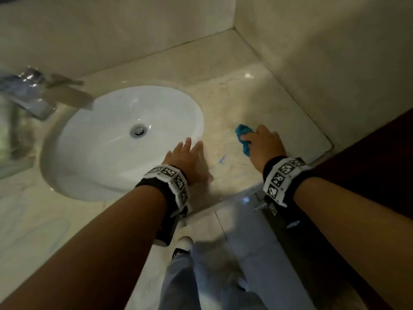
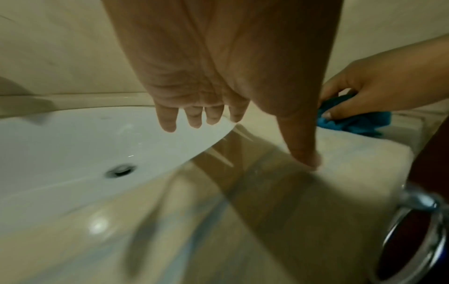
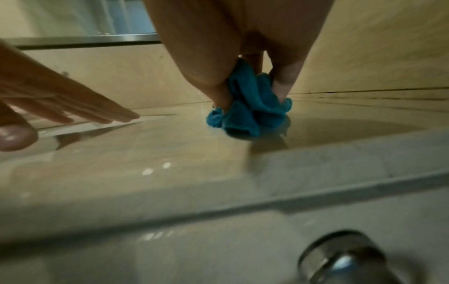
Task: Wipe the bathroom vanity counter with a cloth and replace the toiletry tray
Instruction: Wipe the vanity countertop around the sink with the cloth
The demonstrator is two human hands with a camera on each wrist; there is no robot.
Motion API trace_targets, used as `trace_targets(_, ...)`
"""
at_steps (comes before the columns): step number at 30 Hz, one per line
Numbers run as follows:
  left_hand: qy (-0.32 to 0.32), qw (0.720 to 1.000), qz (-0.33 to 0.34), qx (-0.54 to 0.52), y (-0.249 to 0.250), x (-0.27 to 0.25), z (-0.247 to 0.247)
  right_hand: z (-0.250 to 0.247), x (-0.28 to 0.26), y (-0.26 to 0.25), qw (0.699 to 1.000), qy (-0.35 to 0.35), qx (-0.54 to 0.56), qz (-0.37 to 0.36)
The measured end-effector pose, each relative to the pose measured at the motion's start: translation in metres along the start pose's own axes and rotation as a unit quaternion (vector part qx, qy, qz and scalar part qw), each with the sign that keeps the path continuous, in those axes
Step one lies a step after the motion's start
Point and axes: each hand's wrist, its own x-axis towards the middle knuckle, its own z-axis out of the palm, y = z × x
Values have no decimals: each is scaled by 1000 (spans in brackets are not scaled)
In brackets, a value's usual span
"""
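A bunched blue cloth (image 1: 244, 137) lies on the beige marble counter (image 1: 234, 97) to the right of the sink. My right hand (image 1: 263, 145) grips the cloth (image 3: 250, 111) and holds it down against the counter (image 3: 170, 146). My left hand (image 1: 190, 157) is spread flat with straight fingers at the sink's right rim. In the left wrist view its thumb (image 2: 303, 151) touches the counter (image 2: 267, 211) while the fingers (image 2: 194, 117) reach over the basin. The blue cloth (image 2: 352, 121) shows beyond the thumb. No toiletry tray is visible.
The white oval sink (image 1: 125, 142) with a metal drain (image 1: 138, 130) fills the counter's left. A chrome faucet (image 1: 38, 92) stands at its far left. Walls close the counter at back and right. A dark door (image 1: 368, 175) with a metal handle (image 2: 417, 240) is near right.
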Motion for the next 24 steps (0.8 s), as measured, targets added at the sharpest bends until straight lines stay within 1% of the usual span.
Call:
trace_targets(2, 0, 1000, -28, -12, -6, -21, 9, 6, -18, -16, 999, -19, 6, -46)
trace_targets(4, -1, 999, -43, -19, -8, -36, 16, 17, -33, -26, 993, -45, 50, -100)
trace_targets(5, -6, 998, -47, -32, -9, -40, 18, 20, -36, -28, 990, -47, 64, -118)
trace_targets(8, -10, 994, -59, -97, -4, -51, 22, 11, -32, -23, 986, -64, 39, -148)
trace_targets(10, -1, 993, -64, -100, -3, -57, 26, -1, -20, -15, 989, -57, 10, -134)
trace_targets(12, -12, 994, -67, -90, -2, -62, 29, -9, -8, -9, 996, -33, 11, -87)
trace_targets(14, -13, 993, -70, -90, -1, -64, 30, -7, -6, -16, 997, -25, -7, -68)
trace_targets(16, -12, 993, -72, -93, -1, -62, 30, 1, -19, -32, 995, -37, -32, -83)
trace_targets(19, -10, 992, -80, -100, -3, -59, 34, 16, -47, -52, 985, -51, -41, -161)
trace_targets(21, -7, 991, -82, -103, -4, -56, 38, 18, -47, -52, 979, -60, -48, -191)
trace_targets(22, -7, 991, -80, -106, -6, -56, 39, 15, -40, -50, 978, -58, -61, -191)
trace_targets(24, -8, 991, -75, -113, -6, -57, 39, 7, -21, -42, 988, -45, -56, -137)
